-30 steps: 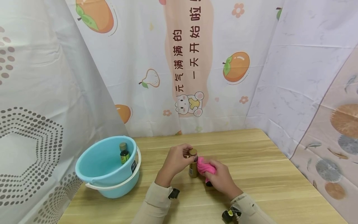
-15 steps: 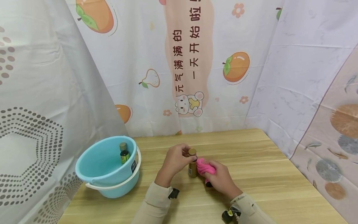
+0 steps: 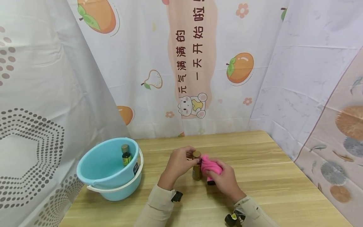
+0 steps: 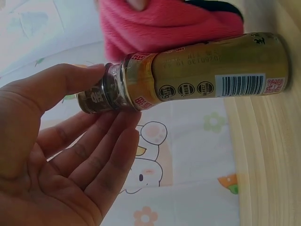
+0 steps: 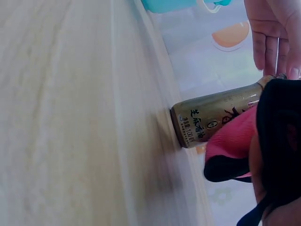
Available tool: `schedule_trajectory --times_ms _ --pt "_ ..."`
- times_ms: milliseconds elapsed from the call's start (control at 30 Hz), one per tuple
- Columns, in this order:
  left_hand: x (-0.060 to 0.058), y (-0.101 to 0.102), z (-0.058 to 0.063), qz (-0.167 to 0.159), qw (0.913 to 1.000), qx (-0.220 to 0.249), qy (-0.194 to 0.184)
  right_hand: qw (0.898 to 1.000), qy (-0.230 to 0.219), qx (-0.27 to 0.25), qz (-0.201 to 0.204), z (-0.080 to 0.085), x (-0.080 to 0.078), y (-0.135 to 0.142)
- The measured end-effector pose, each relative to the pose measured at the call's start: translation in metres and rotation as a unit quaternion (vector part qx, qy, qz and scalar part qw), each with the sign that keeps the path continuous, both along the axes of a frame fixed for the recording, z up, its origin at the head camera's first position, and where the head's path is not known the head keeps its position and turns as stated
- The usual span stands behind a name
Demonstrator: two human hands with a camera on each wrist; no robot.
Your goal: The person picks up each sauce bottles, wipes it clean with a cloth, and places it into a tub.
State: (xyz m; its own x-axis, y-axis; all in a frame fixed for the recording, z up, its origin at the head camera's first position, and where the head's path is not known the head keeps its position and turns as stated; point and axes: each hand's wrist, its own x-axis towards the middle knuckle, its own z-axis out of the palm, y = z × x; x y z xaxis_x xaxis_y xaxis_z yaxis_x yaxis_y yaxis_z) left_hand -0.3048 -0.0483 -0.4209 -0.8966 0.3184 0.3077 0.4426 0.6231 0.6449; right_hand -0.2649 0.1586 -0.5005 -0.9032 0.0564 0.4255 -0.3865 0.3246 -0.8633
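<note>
A small sesame oil bottle (image 3: 197, 173) with a gold label and gold cap stands upright, with its base at the tabletop. My left hand (image 3: 178, 162) pinches it at the neck and cap, thumb on one side and fingertips on the other. Bunched in my right hand (image 3: 227, 181) is a pink cloth (image 3: 211, 167) with black edging, held against the bottle's right side. In the left wrist view the cloth (image 4: 174, 26) lies along the bottle's side, and a barcode shows on the label. The right wrist view shows part of the front label (image 5: 207, 120), the cloth covering the rest.
On the left of the wooden table (image 3: 255, 157) stands a light blue bucket (image 3: 113, 192) with a white handle. Inside it is a dark bottle (image 3: 126, 156) with a yellow-green label. Printed curtains (image 3: 158, 119) hang behind the table and on both sides.
The cloth in my right hand has shifted slightly up and to the right along the bottle, showing more black edging. My left hand keeps its pinch, and the bottle has moved slightly right.
</note>
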Motion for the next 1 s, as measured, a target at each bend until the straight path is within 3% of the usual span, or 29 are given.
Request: schedule_trajectory --times_ms 167,300,400,800,1000 --pt "0.001 0.002 0.002 -0.015 0.9997 0.011 -0.012 0.997 0.077 -0.026 0.013 0.000 0.000 0.001" --pt "0.002 0.002 0.002 -0.029 0.9993 0.017 -0.017 0.989 0.144 0.001 0.011 0.016 0.012 -0.003" --pt "0.001 0.003 0.002 -0.035 0.9991 0.017 -0.015 0.986 0.164 0.018 0.010 0.028 0.021 -0.007" --pt "0.000 0.002 0.001 -0.026 0.9996 0.006 -0.001 0.986 0.154 0.056 0.033 0.028 0.018 -0.004" --pt "0.001 0.002 0.001 -0.020 0.9998 0.002 0.002 0.985 0.156 0.064 0.029 0.012 0.008 -0.003"
